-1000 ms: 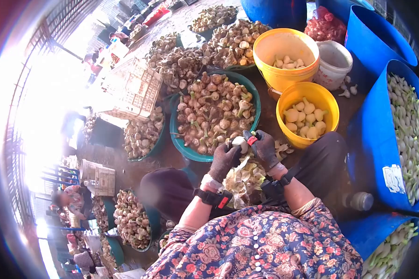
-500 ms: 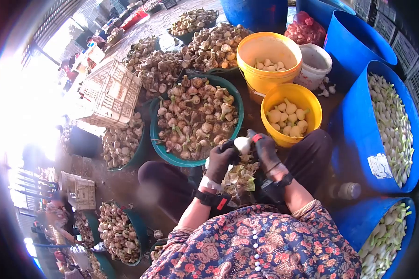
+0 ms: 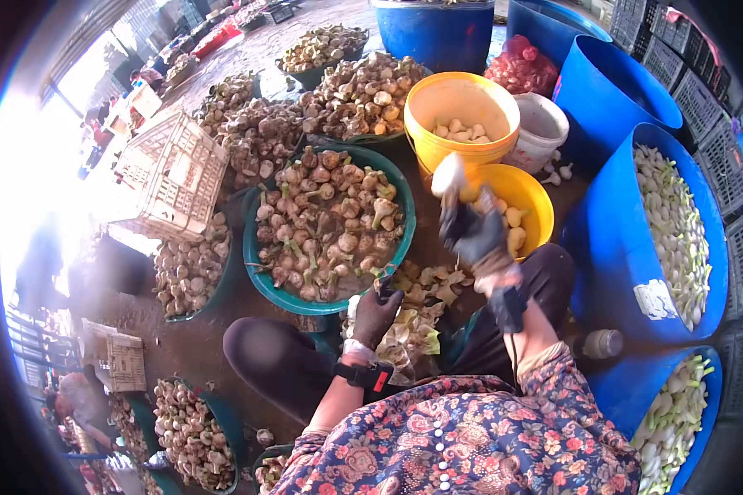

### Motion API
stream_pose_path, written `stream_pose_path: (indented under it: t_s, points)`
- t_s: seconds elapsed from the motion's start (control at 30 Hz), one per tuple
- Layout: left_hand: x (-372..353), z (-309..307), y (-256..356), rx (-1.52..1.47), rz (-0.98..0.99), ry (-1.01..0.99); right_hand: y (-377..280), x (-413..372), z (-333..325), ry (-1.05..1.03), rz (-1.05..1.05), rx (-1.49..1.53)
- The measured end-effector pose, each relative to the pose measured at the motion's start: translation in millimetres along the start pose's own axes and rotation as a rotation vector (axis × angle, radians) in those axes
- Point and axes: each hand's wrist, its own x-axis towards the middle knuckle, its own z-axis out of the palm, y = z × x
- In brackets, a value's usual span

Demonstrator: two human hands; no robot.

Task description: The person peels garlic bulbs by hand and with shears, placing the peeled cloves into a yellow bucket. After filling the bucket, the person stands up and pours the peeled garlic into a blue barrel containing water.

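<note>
My right hand (image 3: 475, 227), in a dark glove and blurred by motion, is raised over the near yellow bucket (image 3: 539, 194). A clean white garlic bulb (image 3: 448, 175) is at its fingertips, smeared by the movement. Pale bulbs lie inside that bucket, partly hidden by the hand. My left hand (image 3: 376, 318), also gloved, is low beside the near rim of the green tub (image 3: 260, 285). Its thumb and forefinger are apart, and no bulb shows between them. Unpeeled garlic bulbs (image 3: 330, 214) fill the tub. Loose garlic skins (image 3: 413, 334) are heaped between my knees.
Behind stands a larger yellow bucket (image 3: 421, 136) beside a white pail (image 3: 545, 124). Blue barrels (image 3: 594, 239) of trimmed garlic line the right side. A pale crate (image 3: 169, 177) and more garlic tubs are at left. A jar (image 3: 603, 343) lies by my right knee.
My hands have parted. The right one has moved up and away to the near yellow bucket with the white bulb; the left has lowered slightly. The view has shifted a little.
</note>
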Motion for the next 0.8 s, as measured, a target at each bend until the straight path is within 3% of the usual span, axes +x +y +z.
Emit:
stream_pose_path:
  t_s: [0.03,0.1,0.2,0.23,0.3,0.4,0.5,0.53,0.57,0.63,0.67,0.7,0.8]
  points:
    - [1.2,0.1,-0.6,0.026,0.002,0.003,-18.4,-16.6,43.5,-0.104,0.074,0.022]
    - [0.6,-1.7,0.4,0.064,-0.004,-0.008,-53.9,-18.6,62.8,-0.278,-0.203,-0.365]
    - [4.5,2.4,-7.0,0.098,-0.050,-0.018,-87.6,-47.4,75.6,0.047,-0.655,-0.984]
    - [4.3,3.2,-5.5,0.121,-0.050,-0.022,-104.0,-57.0,70.9,0.022,-0.684,-1.043]
    - [6.6,9.1,-4.4,0.170,-0.029,-0.024,-137.2,-76.9,58.2,0.311,-0.812,-1.255]
    - [6.8,18.7,-9.7,0.238,0.044,-0.017,-168.4,-109.1,41.1,0.576,-0.823,-1.416]
    - [0.8,20.0,9.7,0.394,-0.020,-0.134,-207.6,-125.9,-21.1,0.683,-0.625,-1.434]
    - [7.2,24.9,-2.8,0.449,-0.011,-0.275,-209.8,-128.0,-42.9,0.660,-0.631,-1.532]
    - [12.1,40.1,-43.4,0.480,0.081,-0.266,-211.6,-128.8,-62.7,0.634,-0.640,-1.630]
    - [9.6,43.5,-41.8,0.845,0.009,-0.621,-204.0,-119.0,-90.0,0.647,-0.598,-1.693]
    - [7.0,53.6,-60.7,0.904,-0.101,-0.738,-204.0,-109.6,-110.0,0.664,-0.520,-1.505]
    - [12.6,74.2,-115.9,1.056,-0.019,-0.844,-203.7,-100.9,-123.9,0.669,-0.441,-1.316]
    - [-2.9,72.5,-111.2,1.047,-0.125,-0.822,-176.4,-78.8,-122.7,0.891,-0.343,-1.642]
